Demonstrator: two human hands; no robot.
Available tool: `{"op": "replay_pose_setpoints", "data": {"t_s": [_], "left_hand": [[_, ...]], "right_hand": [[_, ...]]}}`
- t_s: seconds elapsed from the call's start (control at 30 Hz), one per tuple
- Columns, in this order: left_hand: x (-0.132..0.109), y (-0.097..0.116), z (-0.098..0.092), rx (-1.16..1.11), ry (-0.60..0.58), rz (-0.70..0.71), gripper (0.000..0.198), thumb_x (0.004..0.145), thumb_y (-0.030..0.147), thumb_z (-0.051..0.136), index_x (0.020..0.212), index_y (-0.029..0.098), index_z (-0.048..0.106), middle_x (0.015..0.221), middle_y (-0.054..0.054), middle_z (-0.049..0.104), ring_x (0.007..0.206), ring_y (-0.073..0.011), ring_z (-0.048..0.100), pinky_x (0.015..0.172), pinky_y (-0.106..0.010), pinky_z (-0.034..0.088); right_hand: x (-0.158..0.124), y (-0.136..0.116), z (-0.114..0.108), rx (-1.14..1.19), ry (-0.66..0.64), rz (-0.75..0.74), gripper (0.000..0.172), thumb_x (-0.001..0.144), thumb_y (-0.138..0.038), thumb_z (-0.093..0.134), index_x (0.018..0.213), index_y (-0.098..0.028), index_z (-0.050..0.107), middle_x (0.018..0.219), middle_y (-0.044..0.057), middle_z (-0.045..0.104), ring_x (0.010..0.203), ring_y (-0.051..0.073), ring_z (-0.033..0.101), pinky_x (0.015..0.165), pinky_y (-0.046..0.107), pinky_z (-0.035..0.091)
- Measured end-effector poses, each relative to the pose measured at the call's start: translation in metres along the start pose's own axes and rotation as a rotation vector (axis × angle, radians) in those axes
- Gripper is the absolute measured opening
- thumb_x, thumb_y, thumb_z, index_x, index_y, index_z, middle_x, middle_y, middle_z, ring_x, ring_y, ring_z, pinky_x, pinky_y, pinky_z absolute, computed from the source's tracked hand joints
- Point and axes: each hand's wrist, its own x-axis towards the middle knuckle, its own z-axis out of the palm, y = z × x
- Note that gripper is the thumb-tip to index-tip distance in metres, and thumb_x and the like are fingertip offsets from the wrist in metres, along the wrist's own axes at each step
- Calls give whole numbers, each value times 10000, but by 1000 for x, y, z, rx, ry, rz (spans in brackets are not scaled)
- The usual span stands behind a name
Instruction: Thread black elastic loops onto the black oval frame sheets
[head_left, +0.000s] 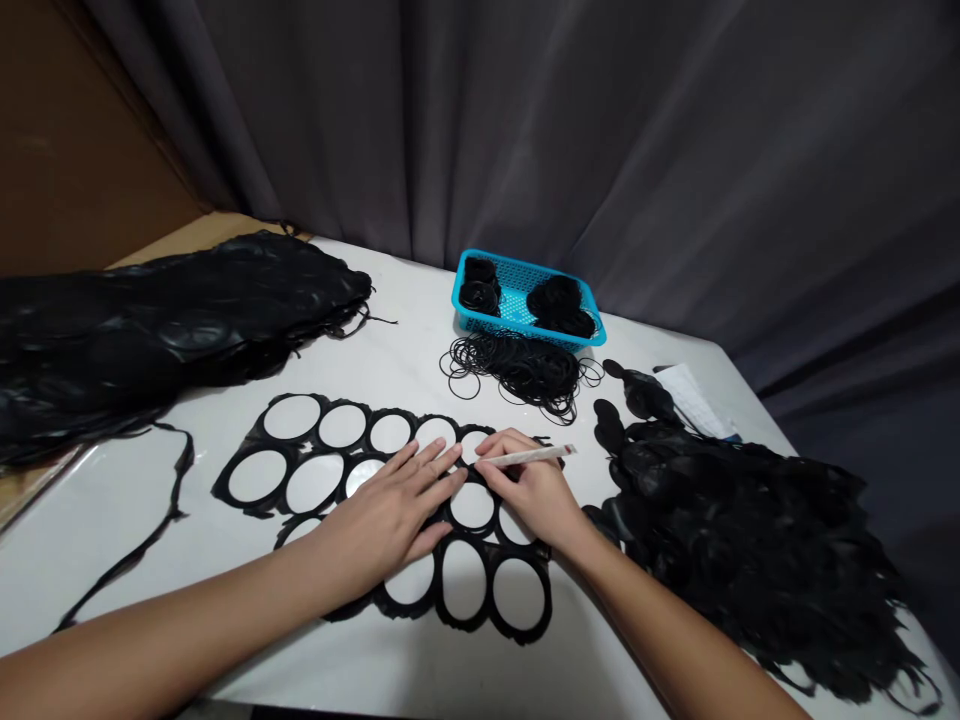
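A black rubber sheet (277, 465) with rows of round holes lies flat on the white table (405, 365). My left hand (397, 505) rests on its middle, palm down and fingers spread, holding nothing. Near the sheet's upper right part, my right hand (532, 490) pinches a thin white stick (529, 455), whose tip touches the sheet by a hole. Just beyond the hands is a loose pile of thin black rings (525, 370).
A blue basket (529, 330) with black rings stands at the back. Stacked black sheets (165, 330) lie at the left, with a black strip (146, 545) nearby. Black discs (742, 530) are heaped at the right beside a white cloth or paper (686, 395). A dark curtain hangs behind.
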Motion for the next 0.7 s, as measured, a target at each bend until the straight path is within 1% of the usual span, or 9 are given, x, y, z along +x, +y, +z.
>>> {"op": "replay_pose_setpoints", "data": {"t_s": [0.13, 0.4, 0.53, 0.6, 0.7], "left_hand": [[-1, 0, 2, -33, 29, -10, 496, 970, 325, 566, 1447, 210, 492, 1590, -130, 383, 1482, -312, 336, 1218, -518, 267], [0, 1, 2, -8, 1, -19, 504, 948, 315, 584, 1432, 201, 504, 1589, -133, 385, 1478, -317, 345, 1214, -510, 278], [-1, 0, 4, -22, 27, -24, 486, 951, 314, 579, 1420, 206, 514, 1593, -126, 382, 1485, -313, 333, 1218, -502, 268], [-1, 0, 6, -36, 35, -27, 490, 952, 317, 578, 1427, 218, 507, 1600, -116, 373, 1492, -308, 316, 1223, -498, 258], [-1, -1, 7, -41, 25, -27, 535, 947, 315, 584, 1462, 230, 469, 1614, -110, 344, 1501, -302, 296, 1226, -494, 250]], "right_hand": [[-1, -1, 0, -12, -3, -18, 164, 930, -249, 602, 767, -236, 615, 937, 54, 663, 933, 219, 642, 864, 368, 478], [1, -2, 0, 12, 12, 16, 188, 920, -261, 610, 734, -233, 603, 926, 63, 672, 929, 231, 645, 867, 377, 475], [1, -1, -2, -4, -1, 13, 187, 929, -262, 605, 744, -233, 600, 927, 65, 672, 926, 230, 644, 854, 375, 479], [-2, -1, 0, -29, -10, -12, 182, 938, -262, 599, 757, -239, 600, 940, 64, 675, 925, 231, 645, 846, 375, 482], [-7, -4, 6, -146, -69, -135, 141, 960, -230, 556, 835, -250, 618, 1019, 84, 693, 982, 253, 628, 873, 398, 472]]}}
